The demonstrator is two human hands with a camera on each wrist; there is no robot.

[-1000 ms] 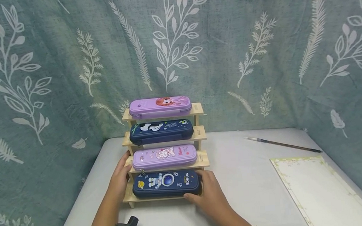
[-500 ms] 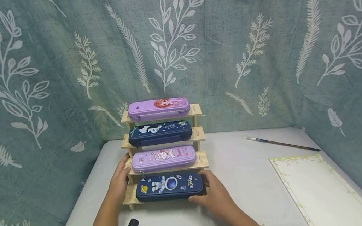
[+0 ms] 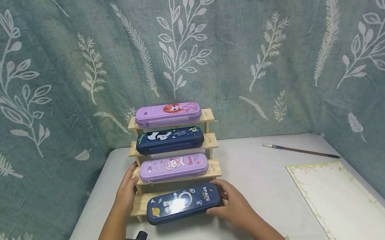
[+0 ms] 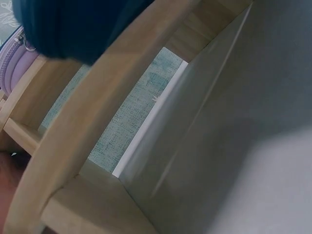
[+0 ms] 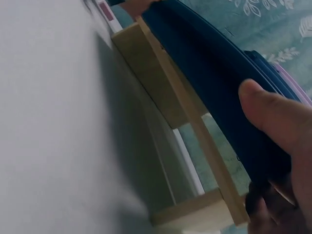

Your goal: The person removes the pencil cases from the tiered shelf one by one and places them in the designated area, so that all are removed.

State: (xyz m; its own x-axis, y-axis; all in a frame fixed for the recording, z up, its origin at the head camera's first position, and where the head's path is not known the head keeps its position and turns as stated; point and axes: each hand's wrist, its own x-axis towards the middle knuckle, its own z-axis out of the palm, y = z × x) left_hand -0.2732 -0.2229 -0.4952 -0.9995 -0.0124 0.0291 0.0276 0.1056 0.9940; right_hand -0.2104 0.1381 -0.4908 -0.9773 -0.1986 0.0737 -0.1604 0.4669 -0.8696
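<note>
In the lower centre of the head view, the right hand (image 3: 235,204) holds the right end of a navy pencil case (image 3: 165,209) marked SPACE. Its grip pinches the case, thumb along the front side and fingers around the end. The case lies at a slant, its left end lower in the frame and a bright glare on its lid. It juts past the front edge of the bottom shelf of a wooden stand (image 3: 214,168); whether it touches that shelf, I cannot tell.

Left of centre, the left hand (image 3: 127,191) has its grip closed on the stand's left side, by the 2nd shelf from the bottom, the fingers partly hidden.

The upper 3 of the stand's 4 shelves carry a lilac rabbit case (image 3: 174,167), a navy panda case (image 3: 170,140) and, at the top, a lilac girl case (image 3: 168,114).

At right on the white table (image 3: 259,190) lie a brush (image 3: 303,150) and, in the lower right, a leaf-bordered sheet (image 3: 348,200). A green curtain (image 3: 229,64) fills the upper frame.
</note>
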